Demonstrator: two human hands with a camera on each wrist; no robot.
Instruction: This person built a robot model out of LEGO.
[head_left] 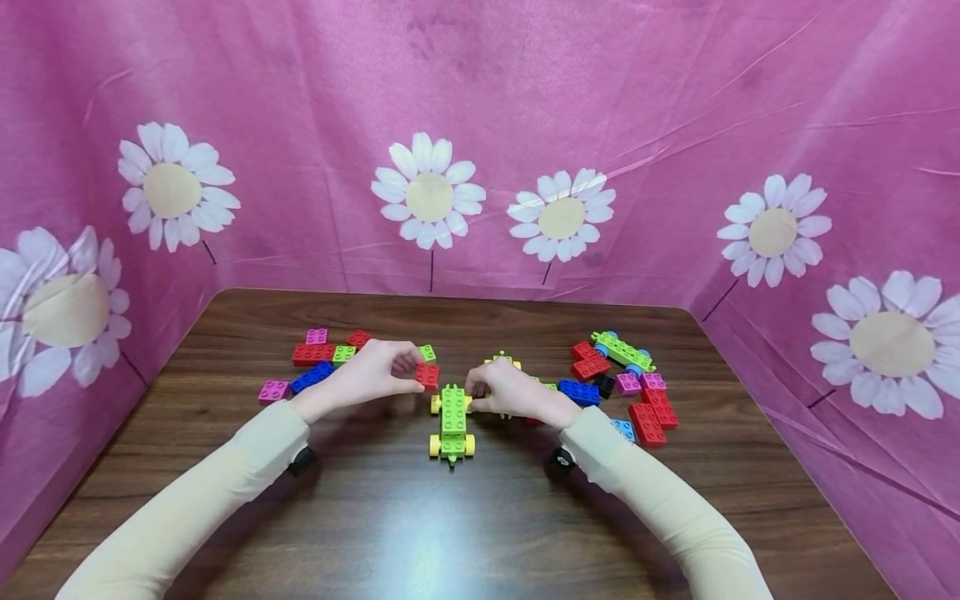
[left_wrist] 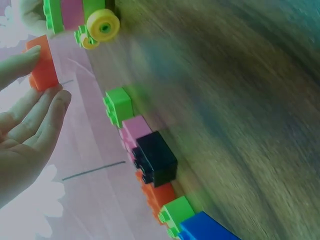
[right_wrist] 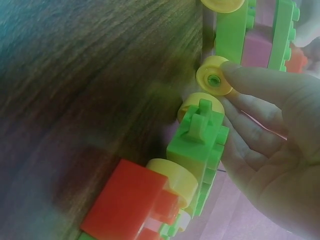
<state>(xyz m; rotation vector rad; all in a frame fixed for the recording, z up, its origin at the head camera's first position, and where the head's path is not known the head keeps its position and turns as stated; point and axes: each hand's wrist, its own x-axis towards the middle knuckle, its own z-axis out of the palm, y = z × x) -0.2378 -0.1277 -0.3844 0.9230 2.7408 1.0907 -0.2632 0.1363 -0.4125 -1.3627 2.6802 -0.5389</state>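
Left hand pinches red block, green car just right and bodyward, long axis fore-aft, right hand nearer, gripping its wheel.

Table: dark brown wood with visible grain; light shines on its near part.
Middle: a green car stands there on yellow wheels, lengthwise to the person.
Behind its right side: a second green car, partly hidden.
Left group: red brick, with a small green brick beside it; blue brick and pink brick lie nearer.
Right group: blue-wheeled car at the back; before it, long blue brick, black brick, two long red bricks.
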